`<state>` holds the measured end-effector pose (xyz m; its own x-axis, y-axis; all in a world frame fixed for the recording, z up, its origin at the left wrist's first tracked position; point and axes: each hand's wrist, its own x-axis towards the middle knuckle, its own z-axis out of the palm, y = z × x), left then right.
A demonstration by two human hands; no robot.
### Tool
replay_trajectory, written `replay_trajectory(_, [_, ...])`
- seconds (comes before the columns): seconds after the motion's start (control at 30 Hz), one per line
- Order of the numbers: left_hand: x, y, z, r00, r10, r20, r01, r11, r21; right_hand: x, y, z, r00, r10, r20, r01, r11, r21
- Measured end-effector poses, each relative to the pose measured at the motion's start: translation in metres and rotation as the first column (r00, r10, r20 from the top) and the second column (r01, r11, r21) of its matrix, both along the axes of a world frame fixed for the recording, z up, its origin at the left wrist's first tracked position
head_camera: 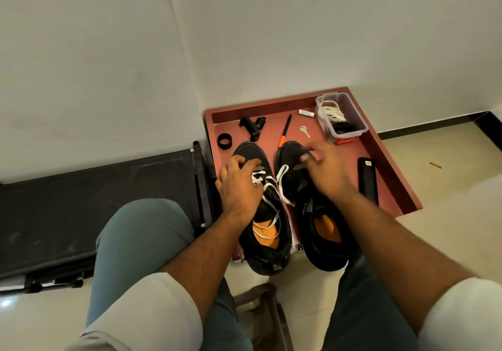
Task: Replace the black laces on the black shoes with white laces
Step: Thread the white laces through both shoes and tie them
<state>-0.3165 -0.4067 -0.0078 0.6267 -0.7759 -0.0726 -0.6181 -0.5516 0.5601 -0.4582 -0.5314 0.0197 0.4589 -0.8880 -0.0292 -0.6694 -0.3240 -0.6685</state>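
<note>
Two black shoes (pixel 271 215) stand side by side, heels overhanging the near edge of a red tray (pixel 385 160). Head view: left hand (pixel 239 185) curls on the left shoe's vamp, apparently pinching the white lace (pixel 267 185) there; right hand (pixel 328 171), blurred, hovers over the right shoe's toe with fingers loosely bent, its hold uncertain. Lace judged light, limp and flat; best pinched at its stiff tip. Shoes judged soft-walled, steadied at the vamp. Beyond the fingertips lie a pen (pixel 285 130) and key (pixel 304 131); open tray shows right of the right hand.
</note>
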Motion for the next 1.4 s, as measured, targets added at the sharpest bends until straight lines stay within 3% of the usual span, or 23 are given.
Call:
replay_trajectory(0.07, [0.001,0.000,-0.002,0.996,0.031,-0.083,-0.029,0.999,0.018,0.023,0.020,-0.017,0.948,0.255,-0.190,-0.257,0.966,0.014])
replay_trajectory(0.13, [0.003,0.000,-0.005,0.985,0.062,-0.163,-0.062,0.998,0.007,0.037,0.031,-0.022,0.874,0.287,-0.391,-0.319,0.948,-0.017])
replay_trajectory(0.2, [0.005,0.000,-0.008,0.977,0.065,-0.203,-0.070,0.997,-0.014,0.040,0.033,-0.024,0.852,0.263,-0.452,-0.308,0.951,-0.026])
replay_trajectory(0.3, [0.006,0.000,-0.014,0.961,0.062,-0.269,-0.083,0.994,-0.068,0.034,0.029,-0.025,0.940,0.178,-0.290,-0.193,0.981,-0.021])
replay_trajectory(0.37, [0.007,0.001,-0.016,0.946,0.085,-0.312,-0.112,0.991,-0.071,0.024,0.019,-0.017,0.999,-0.048,-0.014,0.049,0.997,0.064])
replay_trajectory(0.4, [0.008,0.001,-0.017,0.940,0.096,-0.327,-0.124,0.990,-0.065,0.016,0.010,-0.010,0.972,-0.203,0.118,0.188,0.973,0.132])
replay_trajectory(0.47, [0.008,0.002,-0.017,0.935,0.107,-0.339,-0.135,0.989,-0.060,-0.007,-0.016,0.005,0.818,-0.497,0.291,0.447,0.866,0.222])
replay_trajectory(0.53, [0.007,0.002,-0.016,0.935,0.108,-0.336,-0.137,0.989,-0.063,-0.034,-0.046,0.017,0.534,-0.737,0.415,0.654,0.671,0.350])
replay_trajectory(0.6, [0.006,0.002,-0.016,0.938,0.114,-0.327,-0.141,0.988,-0.061,-0.055,-0.066,0.022,0.300,-0.835,0.461,0.725,0.514,0.459])
replay_trajectory(0.63, [0.006,0.002,-0.015,0.939,0.118,-0.322,-0.144,0.988,-0.059,-0.060,-0.067,0.022,0.277,-0.847,0.454,0.741,0.489,0.461])
replay_trajectory(0.67, [0.006,0.002,-0.016,0.940,0.122,-0.319,-0.147,0.987,-0.058,-0.062,-0.064,0.021,0.328,-0.842,0.428,0.761,0.504,0.408])
replay_trajectory(0.73, [0.005,0.001,-0.016,0.941,0.126,-0.316,-0.152,0.987,-0.060,-0.058,-0.047,0.014,0.569,-0.748,0.343,0.741,0.646,0.180])
replay_trajectory(0.8, [0.006,0.001,-0.017,0.942,0.124,-0.312,-0.150,0.987,-0.060,-0.043,-0.020,0.008,0.840,-0.474,0.263,0.495,0.869,-0.017])
replay_trajectory(0.87, [0.007,0.001,-0.018,0.945,0.113,-0.308,-0.139,0.988,-0.064,-0.022,0.003,-0.002,0.983,-0.116,0.140,0.130,0.987,-0.093])
replay_trajectory(0.9, [0.007,0.002,-0.018,0.946,0.107,-0.307,-0.134,0.989,-0.068,-0.012,0.011,-0.008,0.999,0.047,0.023,-0.044,0.991,-0.128])
replay_trajectory(0.97, [0.008,0.003,-0.019,0.946,0.098,-0.309,-0.128,0.989,-0.077,0.008,0.023,-0.016,0.937,0.243,-0.252,-0.286,0.947,-0.149])
replay_trajectory(1.03, [0.008,0.004,-0.020,0.948,0.094,-0.305,-0.125,0.989,-0.084,0.023,0.030,-0.017,0.869,0.272,-0.414,-0.355,0.925,-0.138])
replay_trajectory(1.1, [0.008,0.004,-0.021,0.949,0.093,-0.300,-0.123,0.989,-0.083,0.028,0.029,-0.019,0.866,0.254,-0.432,-0.344,0.928,-0.144])
replay_trajectory(1.2, [0.006,0.006,-0.020,0.957,0.109,-0.270,-0.128,0.990,-0.054,0.017,0.014,-0.018,0.937,0.155,-0.314,-0.219,0.959,-0.181])
replay_trajectory(1.27, [0.004,0.007,-0.018,0.958,0.142,-0.248,-0.152,0.988,-0.023,0.000,-0.007,-0.010,0.987,-0.099,-0.125,0.076,0.981,-0.176])
replay_trajectory(1.3, [0.003,0.007,-0.017,0.958,0.158,-0.240,-0.165,0.986,-0.009,-0.010,-0.019,-0.004,0.969,-0.244,-0.043,0.235,0.960,-0.150])
replay_trajectory(1.33, [0.002,0.006,-0.015,0.958,0.170,-0.232,-0.174,0.985,0.003,-0.019,-0.027,0.001,0.939,-0.344,-0.022,0.338,0.932,-0.135])
replay_trajectory(1.4, [-0.002,0.006,-0.014,0.959,0.170,-0.225,-0.172,0.985,0.012,-0.033,-0.035,0.003,0.921,-0.364,-0.141,0.333,0.921,-0.201])
